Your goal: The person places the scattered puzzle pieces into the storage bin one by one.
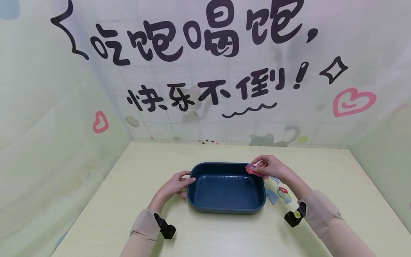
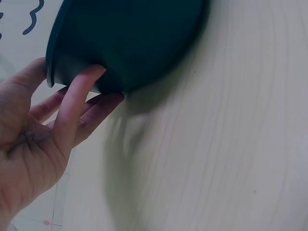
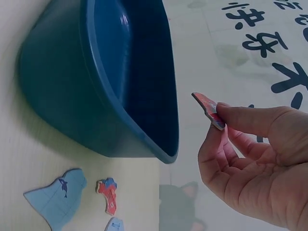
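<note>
A dark blue rectangular plastic basin [image 1: 224, 210] with rounded corners stands on the table, and nothing shows inside it. At its left end my left hand [image 1: 174, 185] grips the rim and wall between thumb and fingers, as the left wrist view [image 2: 43, 130] also shows. Over the back right corner, my right hand [image 1: 273, 167] pinches a flat red puzzle piece [image 3: 208, 108] between thumb and fingertips, just above the rim. On the table beside the basin's right end lie a pale blue piece with a small dolphin print [image 3: 60, 192] and a red and blue piece [image 3: 109, 196].
Also to the right of the basin lie a green and red piece [image 1: 284, 195] and a small light blue piece [image 1: 275, 180]. The pale wooden table [image 1: 144, 157] ends at a printed cloth backdrop [image 1: 192, 128], with more cloth at both sides.
</note>
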`<state>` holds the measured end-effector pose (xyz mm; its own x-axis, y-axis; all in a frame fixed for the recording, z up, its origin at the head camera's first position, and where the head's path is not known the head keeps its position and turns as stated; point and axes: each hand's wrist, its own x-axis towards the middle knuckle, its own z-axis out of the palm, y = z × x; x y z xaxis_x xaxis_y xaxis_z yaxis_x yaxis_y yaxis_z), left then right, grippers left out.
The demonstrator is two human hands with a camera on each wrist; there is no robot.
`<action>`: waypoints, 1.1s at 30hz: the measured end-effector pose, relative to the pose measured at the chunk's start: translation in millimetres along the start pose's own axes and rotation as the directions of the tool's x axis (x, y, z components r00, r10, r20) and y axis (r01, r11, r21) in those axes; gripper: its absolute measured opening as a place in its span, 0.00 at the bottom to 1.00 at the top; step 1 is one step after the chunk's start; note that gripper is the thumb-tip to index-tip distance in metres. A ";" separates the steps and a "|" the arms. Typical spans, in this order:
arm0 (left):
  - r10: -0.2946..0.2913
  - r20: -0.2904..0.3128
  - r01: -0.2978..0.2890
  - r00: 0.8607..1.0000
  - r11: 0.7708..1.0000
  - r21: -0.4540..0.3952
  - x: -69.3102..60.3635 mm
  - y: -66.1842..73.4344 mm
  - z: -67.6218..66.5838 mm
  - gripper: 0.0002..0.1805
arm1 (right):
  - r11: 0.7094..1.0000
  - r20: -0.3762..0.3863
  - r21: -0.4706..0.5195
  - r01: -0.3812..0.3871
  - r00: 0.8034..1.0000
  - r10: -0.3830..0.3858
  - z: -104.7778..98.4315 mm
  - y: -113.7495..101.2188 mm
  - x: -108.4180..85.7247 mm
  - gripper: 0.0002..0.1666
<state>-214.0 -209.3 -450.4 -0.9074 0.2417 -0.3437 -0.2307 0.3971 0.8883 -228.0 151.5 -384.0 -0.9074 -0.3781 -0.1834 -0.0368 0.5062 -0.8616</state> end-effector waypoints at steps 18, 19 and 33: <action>0.002 -0.009 -0.003 1.000 1.000 -0.030 0.7 -3.8 2.3 0.34 | 0.997 0.009 -0.069 -0.021 1.000 0.022 24.0 -4.8 20.9 0.16; 0.002 -0.011 -0.003 1.000 1.000 -0.030 0.7 -3.5 2.5 0.34 | 0.997 0.010 -0.077 -0.022 1.000 0.023 25.1 -5.8 21.9 0.16; -0.017 -0.012 0.017 1.000 0.999 -0.027 2.6 -1.0 1.7 0.34 | 0.997 0.054 -0.082 -0.009 0.998 0.014 37.5 -15.9 39.3 0.12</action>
<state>-215.5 -207.6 -452.7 -0.9076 0.2239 -0.3552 -0.2554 0.3769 0.8903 -247.4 99.5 -395.3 -0.8840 -0.4123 -0.2204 -0.0628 0.5718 -0.8180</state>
